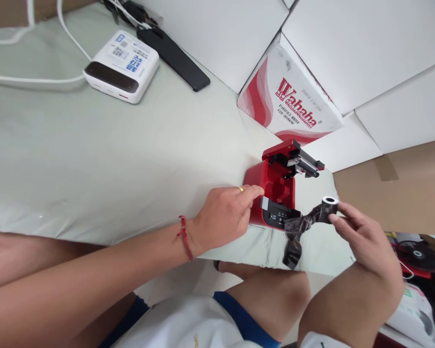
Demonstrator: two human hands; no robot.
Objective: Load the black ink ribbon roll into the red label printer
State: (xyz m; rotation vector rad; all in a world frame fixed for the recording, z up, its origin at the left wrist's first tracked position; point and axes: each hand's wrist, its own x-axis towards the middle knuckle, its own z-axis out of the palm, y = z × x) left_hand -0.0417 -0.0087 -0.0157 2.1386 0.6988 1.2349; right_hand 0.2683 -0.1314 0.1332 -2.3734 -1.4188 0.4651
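Note:
A small red printer [271, 186] stands on the pale green surface [130, 159] with its lid [293, 154] swung open, showing an empty red compartment. My left hand [224, 212] rests against the printer's left side, fingers curled on its casing. My right hand [366, 237] pinches a small roll [328, 205] with a white core, held just right of the printer. A dark, crinkled strip [297, 232] trails down from the roll toward the surface's front edge.
A white box-shaped device [121, 65] with white cables sits at the back left, a black flat object [174, 53] beside it. White cartons and a red-printed Wahaha carton [293, 101] stand behind the printer. Cardboard and cluttered items lie at the right.

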